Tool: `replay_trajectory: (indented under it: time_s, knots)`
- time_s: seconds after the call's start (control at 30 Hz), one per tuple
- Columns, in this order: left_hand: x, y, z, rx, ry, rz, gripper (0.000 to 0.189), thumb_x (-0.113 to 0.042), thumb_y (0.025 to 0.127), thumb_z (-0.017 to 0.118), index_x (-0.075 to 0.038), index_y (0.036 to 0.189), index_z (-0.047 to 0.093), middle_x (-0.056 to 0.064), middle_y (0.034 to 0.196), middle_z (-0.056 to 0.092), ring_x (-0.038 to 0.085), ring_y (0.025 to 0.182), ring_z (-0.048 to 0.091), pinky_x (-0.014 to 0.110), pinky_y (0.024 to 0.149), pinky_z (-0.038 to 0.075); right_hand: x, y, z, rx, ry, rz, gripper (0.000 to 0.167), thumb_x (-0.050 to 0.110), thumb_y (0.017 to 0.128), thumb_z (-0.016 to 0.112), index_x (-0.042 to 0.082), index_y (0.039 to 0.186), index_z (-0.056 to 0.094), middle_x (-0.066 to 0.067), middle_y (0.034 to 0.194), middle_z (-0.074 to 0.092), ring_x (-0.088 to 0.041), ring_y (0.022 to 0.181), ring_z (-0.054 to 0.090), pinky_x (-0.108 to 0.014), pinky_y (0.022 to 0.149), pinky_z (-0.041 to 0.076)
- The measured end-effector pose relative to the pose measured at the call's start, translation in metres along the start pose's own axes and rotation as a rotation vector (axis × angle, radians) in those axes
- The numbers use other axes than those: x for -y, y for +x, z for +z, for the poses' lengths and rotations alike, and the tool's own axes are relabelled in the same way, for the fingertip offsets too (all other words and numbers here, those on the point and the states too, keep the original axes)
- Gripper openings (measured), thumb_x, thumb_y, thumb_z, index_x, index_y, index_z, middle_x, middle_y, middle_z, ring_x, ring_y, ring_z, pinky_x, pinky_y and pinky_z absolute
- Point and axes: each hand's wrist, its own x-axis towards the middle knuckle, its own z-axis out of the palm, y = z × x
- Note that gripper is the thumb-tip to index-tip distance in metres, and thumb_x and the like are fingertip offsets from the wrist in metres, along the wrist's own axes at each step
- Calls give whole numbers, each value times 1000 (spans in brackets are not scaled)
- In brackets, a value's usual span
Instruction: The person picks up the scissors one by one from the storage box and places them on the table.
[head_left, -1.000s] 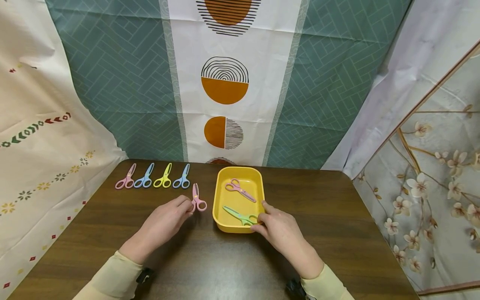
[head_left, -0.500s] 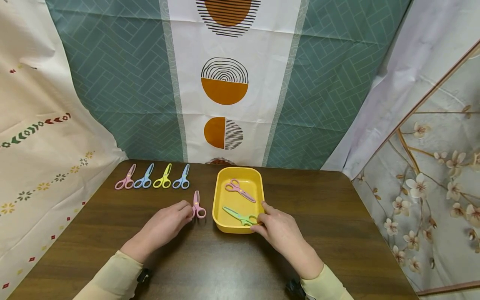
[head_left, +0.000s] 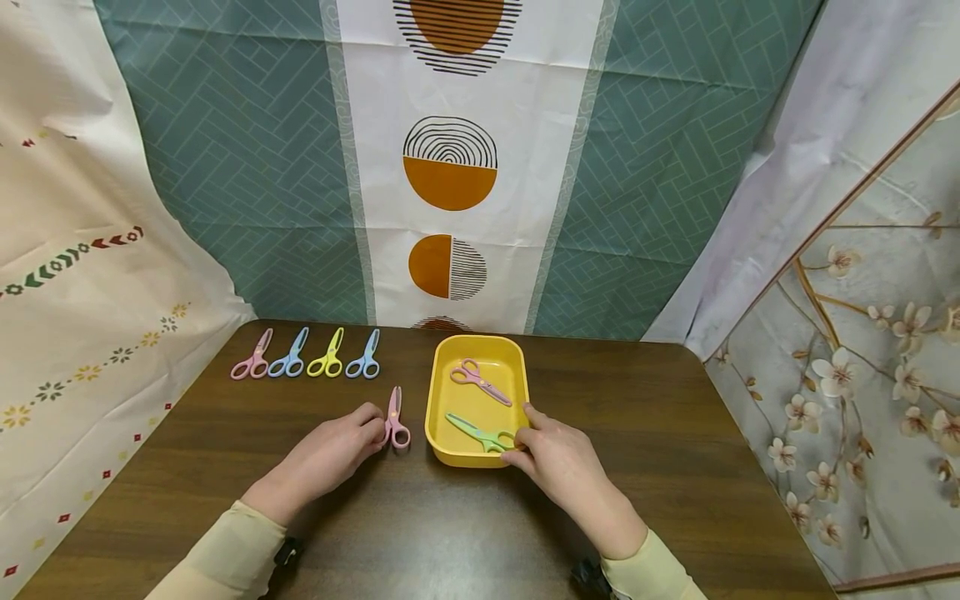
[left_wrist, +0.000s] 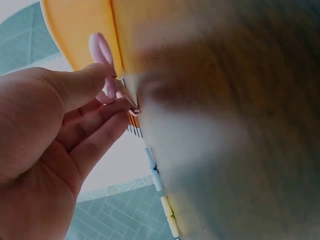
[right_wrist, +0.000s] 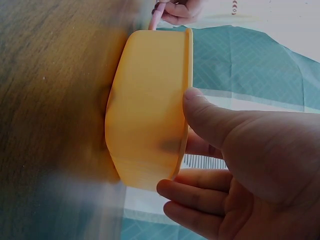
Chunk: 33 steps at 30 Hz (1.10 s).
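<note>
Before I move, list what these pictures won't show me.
Head: one handle of held pink scissors, partly behind left fingers.
Head: part of green scissors, behind right fingers.
Right wrist: inside of yellow tray, behind its wall.
Left wrist: scissors row, cut off by bottom edge.

head view looks forward and down; nearer, tilted wrist views share the tray (right_wrist: 147, 95).

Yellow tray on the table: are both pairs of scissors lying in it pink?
No, in the head view the tray holds one pink pair and one green pair.
</note>
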Motion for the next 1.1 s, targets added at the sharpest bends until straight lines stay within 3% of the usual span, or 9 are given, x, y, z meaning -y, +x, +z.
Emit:
replay_trajectory:
  time_s: [0.2, 0.37, 0.57, 0.93, 1.1]
  knots:
    - [3, -2, 0, 62, -26, 11, 16, -5, 101, 80, -15, 98, 68, 4, 118, 64, 16, 85, 69, 35, 72, 60, 0, -1, 0, -2, -1, -2, 28, 41, 92, 90, 14, 92, 80, -26, 145, 68, -36, 106, 78, -45, 73, 62]
    - [4, -2, 0, 51, -41, 21, 21, -3, 96, 85, -16, 95, 69, 4, 116, 64, 16, 87, 69, 35, 73, 60, 0, 0, 0, -4, 0, 0, 28, 41, 93, 90, 14, 92, 80, -26, 145, 68, -36, 107, 78, -46, 74, 62]
    - [5, -4, -3, 86, -38, 21, 11, -11, 103, 80, -15, 97, 71, 5, 116, 63, 18, 88, 68, 36, 75, 60, -1, 0, 1, -9, -1, -3, 28, 41, 92, 90, 15, 90, 79, -26, 145, 68, -36, 106, 79, -46, 75, 62]
    - [5, -3, 2, 70, -6, 8, 26, -1, 92, 88, -18, 88, 69, 1, 104, 62, 18, 86, 62, 37, 72, 57, 0, 0, 0, -7, -5, -4, 28, 41, 93, 90, 16, 89, 78, -26, 145, 68, -36, 107, 78, -47, 75, 62]
    - [-2, -3, 2, 51, 47, -51, 29, -4, 88, 92, -18, 85, 67, 3, 100, 63, 22, 83, 62, 39, 71, 57, 0, -1, 0, -11, 0, -5, 28, 41, 93, 90, 15, 90, 79, -26, 145, 68, -36, 107, 79, -46, 75, 62]
